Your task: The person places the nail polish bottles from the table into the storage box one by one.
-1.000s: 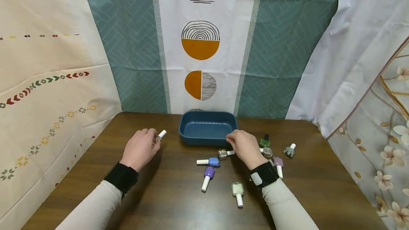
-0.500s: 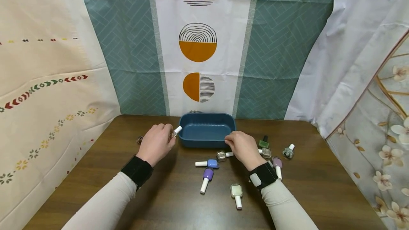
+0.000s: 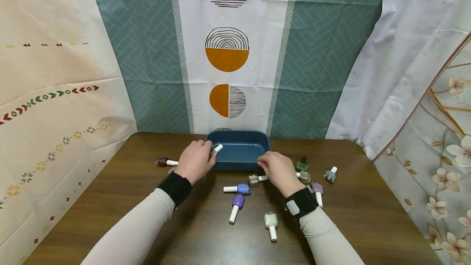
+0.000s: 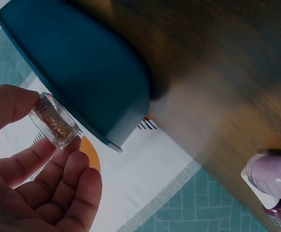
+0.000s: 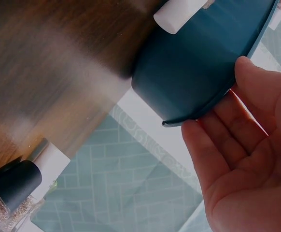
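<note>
My left hand (image 3: 196, 160) pinches a nail polish bottle (image 4: 54, 122) with copper-gold glitter and a white cap, between thumb and fingers. It is held at the left end of a dark blue rectangular bin (image 3: 238, 166), by the rim. My right hand (image 3: 279, 173) grips the rim at the bin's near right corner, thumb outside and fingers over the edge. Just in front of the bin lie a glittery bottle (image 3: 253, 180), a blue bottle (image 3: 243, 189) and a purple bottle (image 3: 238, 200), all white-capped. The bin's visible floor is bare.
Left of the bin lie a dark red bottle (image 3: 162, 161) and a lilac bottle (image 4: 272, 175). To the right are a green bottle (image 3: 302, 166), a clear glitter bottle (image 3: 304, 176), a mauve bottle (image 3: 317, 187) and a dark-flaked bottle (image 3: 330, 176). A pale bottle (image 3: 270, 219) lies nearer.
My left hand has carried the glitter bottle rightward from the table's left side to the bin's left rim, uncovering the dark red bottle. My right hand stays at the bin's corner.
</note>
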Demonstrator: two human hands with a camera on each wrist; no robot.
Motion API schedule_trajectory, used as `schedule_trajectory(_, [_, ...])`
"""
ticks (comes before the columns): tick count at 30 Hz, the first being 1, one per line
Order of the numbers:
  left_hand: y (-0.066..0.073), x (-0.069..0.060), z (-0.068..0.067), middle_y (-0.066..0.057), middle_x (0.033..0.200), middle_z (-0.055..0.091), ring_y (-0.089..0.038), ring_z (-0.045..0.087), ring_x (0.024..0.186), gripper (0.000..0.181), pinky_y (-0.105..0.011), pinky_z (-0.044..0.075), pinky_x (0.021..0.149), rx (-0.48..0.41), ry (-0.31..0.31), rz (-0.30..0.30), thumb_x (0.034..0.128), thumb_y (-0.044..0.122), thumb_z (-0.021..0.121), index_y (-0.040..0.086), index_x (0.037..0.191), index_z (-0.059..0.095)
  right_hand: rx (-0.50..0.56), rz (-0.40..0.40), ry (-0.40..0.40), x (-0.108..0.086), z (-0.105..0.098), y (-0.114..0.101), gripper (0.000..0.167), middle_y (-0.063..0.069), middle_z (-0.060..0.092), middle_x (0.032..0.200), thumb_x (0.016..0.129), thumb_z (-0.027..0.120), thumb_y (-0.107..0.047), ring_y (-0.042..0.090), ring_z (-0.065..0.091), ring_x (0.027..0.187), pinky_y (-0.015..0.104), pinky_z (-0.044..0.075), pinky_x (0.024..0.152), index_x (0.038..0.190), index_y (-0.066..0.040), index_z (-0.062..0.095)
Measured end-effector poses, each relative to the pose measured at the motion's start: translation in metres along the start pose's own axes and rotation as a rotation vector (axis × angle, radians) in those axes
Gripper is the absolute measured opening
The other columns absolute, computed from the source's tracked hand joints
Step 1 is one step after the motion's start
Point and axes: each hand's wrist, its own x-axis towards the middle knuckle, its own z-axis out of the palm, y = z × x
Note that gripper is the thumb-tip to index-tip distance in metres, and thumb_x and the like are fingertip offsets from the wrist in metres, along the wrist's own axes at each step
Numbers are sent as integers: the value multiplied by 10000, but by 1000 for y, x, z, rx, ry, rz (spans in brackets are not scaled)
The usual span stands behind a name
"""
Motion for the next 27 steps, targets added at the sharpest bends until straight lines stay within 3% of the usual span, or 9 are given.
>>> schedule_trajectory(11, [6,19,8,-121,848,627,-313,576,790,198,-433,521,715,-4,-26,-32,976,151,792,5,999,661,8,0,-2,-1,1,2,70,51,786,1009,1012,820,-131,277,760,969,468,638,843,1053,-89,859])
schedule_trajectory(21, [11,29,16,-139,890,661,-333,611,840,218,-452,556,761,-10,-63,-65,971,157,809,1,1055,682,17,1,-3,0,-1,1,72,60,790,1024,1014,815,-126,279,762,982,481,636,850,1054,-82,855])
schedule_trajectory(27, [11,37,20,-131,905,701,-329,615,835,228,-448,560,765,35,-96,-46,955,173,846,28,1064,708,11,6,-10,0,-1,1,78,60,792,1033,1016,813,-130,281,763,993,482,636,859,1061,-84,856])
